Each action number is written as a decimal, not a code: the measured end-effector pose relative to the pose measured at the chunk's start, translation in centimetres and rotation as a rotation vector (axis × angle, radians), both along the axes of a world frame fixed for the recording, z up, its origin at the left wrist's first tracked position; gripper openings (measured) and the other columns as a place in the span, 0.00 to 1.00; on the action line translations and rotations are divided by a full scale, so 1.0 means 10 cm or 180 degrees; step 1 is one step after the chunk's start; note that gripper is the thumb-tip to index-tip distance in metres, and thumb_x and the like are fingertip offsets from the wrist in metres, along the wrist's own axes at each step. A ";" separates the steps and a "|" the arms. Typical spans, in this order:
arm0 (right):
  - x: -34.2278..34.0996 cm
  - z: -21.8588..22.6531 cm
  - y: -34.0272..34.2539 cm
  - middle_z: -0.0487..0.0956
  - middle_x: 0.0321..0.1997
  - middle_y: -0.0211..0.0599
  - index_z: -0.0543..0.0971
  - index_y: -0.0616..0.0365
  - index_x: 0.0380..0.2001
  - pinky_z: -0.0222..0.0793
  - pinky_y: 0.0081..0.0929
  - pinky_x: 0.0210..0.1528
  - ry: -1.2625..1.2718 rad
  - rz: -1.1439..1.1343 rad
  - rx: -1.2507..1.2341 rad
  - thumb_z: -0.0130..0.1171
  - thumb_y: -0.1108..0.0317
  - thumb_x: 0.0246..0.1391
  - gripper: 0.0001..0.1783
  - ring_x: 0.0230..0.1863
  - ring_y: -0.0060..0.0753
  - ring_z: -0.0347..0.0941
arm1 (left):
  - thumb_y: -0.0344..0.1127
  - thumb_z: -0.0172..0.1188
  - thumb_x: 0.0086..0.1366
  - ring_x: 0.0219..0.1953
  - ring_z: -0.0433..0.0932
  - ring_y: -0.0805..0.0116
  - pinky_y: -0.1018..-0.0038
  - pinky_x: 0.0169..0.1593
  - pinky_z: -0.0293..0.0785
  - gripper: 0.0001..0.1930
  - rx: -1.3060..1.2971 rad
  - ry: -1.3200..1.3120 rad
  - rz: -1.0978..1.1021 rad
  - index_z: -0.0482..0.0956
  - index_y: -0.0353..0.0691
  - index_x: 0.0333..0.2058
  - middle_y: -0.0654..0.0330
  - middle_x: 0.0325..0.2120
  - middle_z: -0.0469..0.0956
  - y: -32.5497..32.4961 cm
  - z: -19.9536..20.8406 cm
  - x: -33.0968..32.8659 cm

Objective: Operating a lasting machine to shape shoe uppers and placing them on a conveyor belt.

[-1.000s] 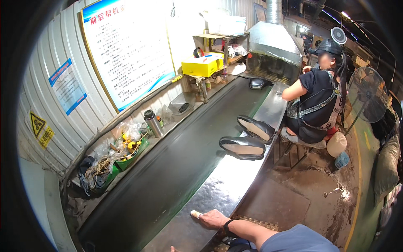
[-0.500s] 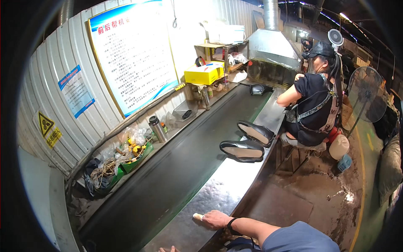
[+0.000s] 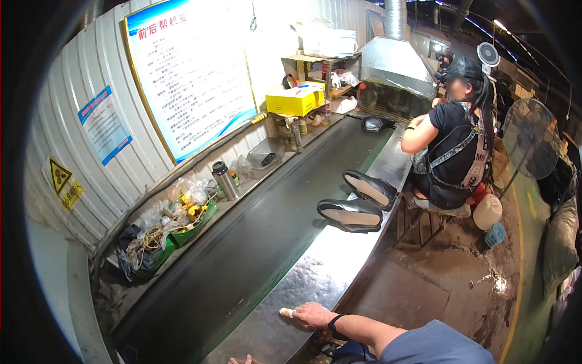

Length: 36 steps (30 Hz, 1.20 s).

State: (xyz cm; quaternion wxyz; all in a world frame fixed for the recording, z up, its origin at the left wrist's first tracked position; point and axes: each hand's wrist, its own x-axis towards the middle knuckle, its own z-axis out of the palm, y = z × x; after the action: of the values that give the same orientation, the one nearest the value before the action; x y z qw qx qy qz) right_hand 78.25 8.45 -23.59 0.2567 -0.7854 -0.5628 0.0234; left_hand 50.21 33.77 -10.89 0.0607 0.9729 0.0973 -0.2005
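The right hand [image 3: 313, 315] lies flat on the shiny metal table [image 3: 339, 255], its grip narrow around a small pale piece [image 3: 286, 312] that sticks out past the fingertips and touches the metal. A dark band sits on that wrist. Of the left hand [image 3: 240, 360] only the fingertips show at the lower edge of the view, resting on the same metal strip; whether its grip is wide or narrow I cannot tell. The table's near edge drops to a stained floor [image 3: 448, 267] on the right, and its far edge meets the long dark conveyor belt [image 3: 242, 249]. Further along the metal, well apart from the hands, two black shoes [image 3: 351, 213] lie side by side. Beyond them a seated person [image 3: 451, 142] bends over the table.
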 end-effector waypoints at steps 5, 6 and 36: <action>-0.01 0.05 0.00 0.77 0.32 0.40 0.74 0.56 0.36 0.74 0.42 0.40 0.0008 0.0010 0.0036 0.60 0.65 0.56 0.08 0.37 0.47 0.77 | 0.45 0.82 0.34 0.52 0.76 0.37 0.51 0.56 0.73 0.59 0.0022 -0.0029 -0.0044 0.65 0.49 0.70 0.33 0.51 0.73 0.05 -0.05 -0.02; -0.02 0.07 0.00 0.77 0.32 0.40 0.74 0.56 0.36 0.74 0.42 0.40 0.0002 0.0019 0.0032 0.60 0.65 0.56 0.08 0.37 0.47 0.77 | 0.44 0.82 0.33 0.52 0.76 0.36 0.51 0.56 0.73 0.60 0.0049 -0.0041 -0.0049 0.65 0.49 0.70 0.33 0.51 0.73 0.06 -0.06 -0.03; -0.03 0.02 -0.02 0.78 0.33 0.41 0.76 0.57 0.39 0.73 0.43 0.39 0.0048 -0.0037 0.0124 0.61 0.66 0.53 0.11 0.37 0.49 0.78 | 0.46 0.85 0.31 0.56 0.73 0.36 0.49 0.58 0.71 0.63 -0.0027 0.0054 0.0064 0.63 0.51 0.71 0.32 0.55 0.71 0.03 -0.07 -0.05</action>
State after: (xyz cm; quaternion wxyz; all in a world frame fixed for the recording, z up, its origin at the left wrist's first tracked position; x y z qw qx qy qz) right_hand 77.94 8.29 -23.42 0.2763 -0.7833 -0.5566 0.0169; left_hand 49.74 34.03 -11.57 0.0661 0.9699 0.1067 -0.2086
